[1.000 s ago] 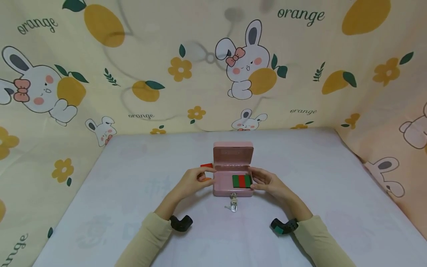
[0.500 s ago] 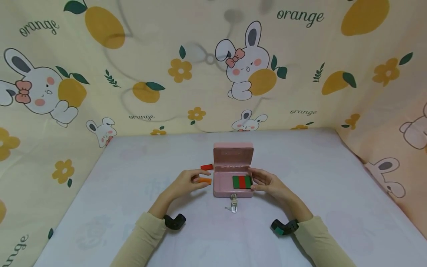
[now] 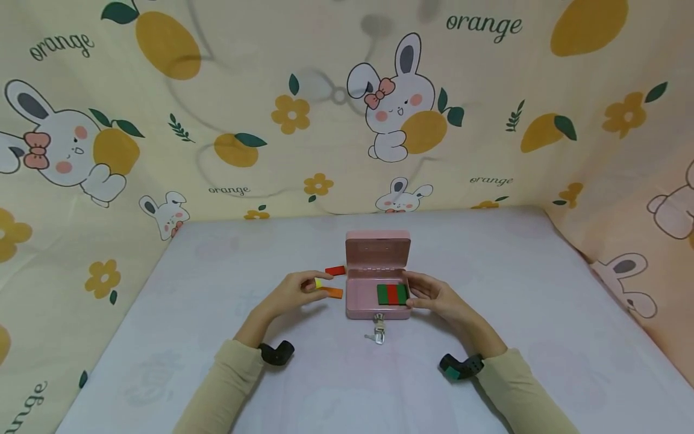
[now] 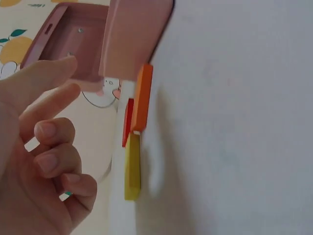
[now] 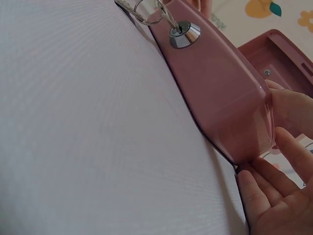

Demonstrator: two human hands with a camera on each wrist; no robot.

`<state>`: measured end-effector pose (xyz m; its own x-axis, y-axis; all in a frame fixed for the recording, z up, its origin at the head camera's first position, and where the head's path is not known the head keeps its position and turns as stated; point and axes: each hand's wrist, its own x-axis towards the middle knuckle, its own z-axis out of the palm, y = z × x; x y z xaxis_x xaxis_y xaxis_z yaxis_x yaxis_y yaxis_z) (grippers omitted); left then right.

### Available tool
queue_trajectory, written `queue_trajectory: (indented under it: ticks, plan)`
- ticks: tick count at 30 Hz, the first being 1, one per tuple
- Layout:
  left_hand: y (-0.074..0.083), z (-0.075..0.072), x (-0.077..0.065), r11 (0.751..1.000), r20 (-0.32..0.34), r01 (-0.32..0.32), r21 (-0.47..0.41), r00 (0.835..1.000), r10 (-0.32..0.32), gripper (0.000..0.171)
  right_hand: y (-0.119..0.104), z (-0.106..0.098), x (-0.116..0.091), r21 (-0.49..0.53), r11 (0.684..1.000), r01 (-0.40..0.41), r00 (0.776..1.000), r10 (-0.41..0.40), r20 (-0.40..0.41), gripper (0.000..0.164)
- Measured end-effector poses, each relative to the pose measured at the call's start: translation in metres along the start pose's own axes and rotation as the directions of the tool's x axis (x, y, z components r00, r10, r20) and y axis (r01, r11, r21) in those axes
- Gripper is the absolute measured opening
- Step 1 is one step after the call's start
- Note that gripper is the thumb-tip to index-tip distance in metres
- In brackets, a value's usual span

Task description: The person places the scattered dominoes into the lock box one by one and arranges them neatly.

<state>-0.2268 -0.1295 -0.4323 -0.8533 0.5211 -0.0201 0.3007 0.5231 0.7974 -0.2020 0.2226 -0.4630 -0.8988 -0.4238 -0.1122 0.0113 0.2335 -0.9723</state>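
A pink metal cash box (image 3: 360, 301) stands with its lid (image 3: 378, 252) raised. Inside, at the right, lie green and red blocks (image 3: 392, 295) side by side. My left hand (image 3: 295, 292) hovers left of the box, above a yellow block (image 4: 132, 166), an orange block (image 4: 142, 98) and a red block (image 4: 128, 122). In the left wrist view nothing is between thumb and fingers; the other fingers curl loosely. My right hand (image 3: 438, 298) grips the box's right side, thumb at the rim and fingers against the outer wall (image 5: 252, 132).
Keys on a ring (image 5: 146, 18) hang from the lock (image 5: 185, 34) at the box's front. The white table (image 3: 379, 386) meets a patterned cloth backdrop (image 3: 303, 157) at its back and sides.
My left hand has drawn back leftward from the box's left edge, uncovering more of the orange and red blocks and part of the yellow one. The right hand holds its place.
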Motion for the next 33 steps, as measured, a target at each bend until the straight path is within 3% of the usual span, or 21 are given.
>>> queue_trajectory:
  ticks: [15,23,33]
  plan:
    - [-0.023,-0.017,-0.001,0.998,0.018,0.058,0.015,0.998,-0.058,0.037,-0.001,0.000,-0.001,0.026,1.000,0.016,1.000,-0.016,0.005,0.068]
    - [-0.040,-0.030,0.002,0.997,0.120,0.059,0.051,0.991,-0.065,0.037,-0.001,0.000,-0.001,0.025,1.000,0.011,1.000,-0.012,0.004,0.068]
    - [-0.044,-0.047,0.010,0.998,0.261,0.001,0.055,0.965,-0.016,0.044,0.000,-0.001,-0.001,0.044,0.999,0.025,1.000,-0.026,0.012,0.072]
